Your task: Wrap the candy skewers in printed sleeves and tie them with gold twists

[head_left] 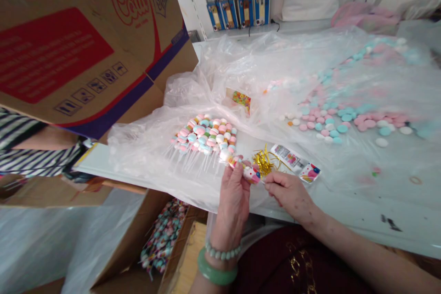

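Left hand and right hand pinch a decorated candy stick. Below, a cardboard carton holds more candy sticks.

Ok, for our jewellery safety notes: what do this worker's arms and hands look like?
Both forearms are bare, no gloves or sleeves. The left hand has a pale green bead bracelet and wide green bangle at its wrist; the right hand shows no jewellery. A dark maroon garment with gold patterning shows below.
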A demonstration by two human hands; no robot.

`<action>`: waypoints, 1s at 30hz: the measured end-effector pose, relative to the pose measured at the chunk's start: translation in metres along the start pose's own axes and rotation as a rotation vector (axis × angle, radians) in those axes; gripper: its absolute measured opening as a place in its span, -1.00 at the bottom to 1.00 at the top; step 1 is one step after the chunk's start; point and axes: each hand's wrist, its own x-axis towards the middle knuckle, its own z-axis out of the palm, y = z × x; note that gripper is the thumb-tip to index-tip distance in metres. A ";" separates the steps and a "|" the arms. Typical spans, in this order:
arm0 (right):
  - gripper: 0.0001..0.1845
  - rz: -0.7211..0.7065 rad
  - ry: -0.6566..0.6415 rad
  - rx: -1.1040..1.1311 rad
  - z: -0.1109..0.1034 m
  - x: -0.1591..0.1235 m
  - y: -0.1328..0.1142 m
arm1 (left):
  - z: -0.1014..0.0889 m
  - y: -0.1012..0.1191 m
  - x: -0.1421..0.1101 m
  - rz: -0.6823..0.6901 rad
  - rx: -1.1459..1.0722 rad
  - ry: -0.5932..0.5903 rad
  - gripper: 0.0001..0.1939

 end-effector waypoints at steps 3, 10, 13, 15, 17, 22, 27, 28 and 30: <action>-0.81 -0.165 0.091 -0.118 0.003 0.003 -0.002 | 0.008 -0.005 -0.008 -0.019 -0.001 -0.032 -0.75; -0.56 -0.255 0.164 -0.194 0.000 0.003 0.008 | 0.002 -0.012 -0.010 -0.111 0.264 -0.125 -0.77; -0.54 -0.289 0.170 -0.256 -0.003 0.004 0.012 | -0.001 -0.016 -0.009 -0.202 0.221 -0.148 -0.76; -0.60 -0.319 0.186 -0.265 -0.004 0.004 0.013 | 0.001 -0.018 -0.009 -0.267 0.191 -0.182 -0.78; -0.66 -0.388 0.189 -0.266 -0.005 0.005 0.014 | 0.004 -0.018 -0.012 -0.318 0.159 -0.208 -0.81; -0.68 -0.570 0.167 -0.364 -0.007 0.006 0.014 | 0.006 -0.009 -0.017 -0.365 0.121 -0.222 -0.61; -0.67 -0.706 0.149 -0.430 -0.006 0.005 0.014 | 0.001 -0.005 -0.015 -0.281 0.135 -0.170 -0.69; -0.67 -0.728 0.141 -0.437 -0.005 0.004 0.013 | 0.001 -0.007 -0.015 -0.230 0.142 -0.137 -0.71; -0.67 -0.757 0.134 -0.472 -0.001 0.002 0.010 | 0.001 -0.011 -0.013 -0.130 0.152 -0.077 -0.75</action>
